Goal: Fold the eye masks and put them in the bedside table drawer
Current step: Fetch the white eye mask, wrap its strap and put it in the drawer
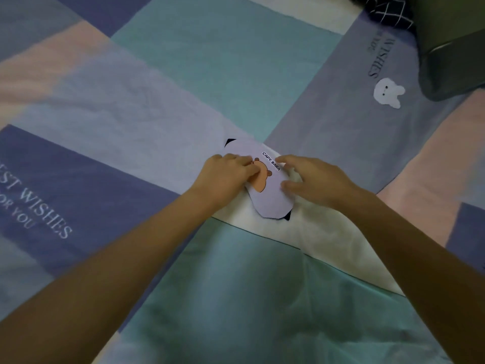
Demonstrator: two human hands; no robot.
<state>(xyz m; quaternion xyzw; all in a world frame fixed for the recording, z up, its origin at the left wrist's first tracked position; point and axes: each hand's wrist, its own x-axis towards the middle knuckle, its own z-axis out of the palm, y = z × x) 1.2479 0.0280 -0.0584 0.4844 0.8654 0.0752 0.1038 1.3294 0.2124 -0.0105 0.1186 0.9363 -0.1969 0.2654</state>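
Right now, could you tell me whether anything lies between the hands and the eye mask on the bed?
Nothing visible does: the left hand and right hand both rest directly on the eye mask, which lies flat on the patchwork bedcover.

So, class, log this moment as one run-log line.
stage: folding | eye mask: flat on bedspread | left hand: pressing mask | right hand: fingers on mask edge | drawer: not in view

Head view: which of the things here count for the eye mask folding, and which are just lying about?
Part of the job:
- eye mask, flat on the bedspread
- left hand and right hand, both pressing on it

Lying about:
- dark green cushion
- black checked fabric
- white bunny patch
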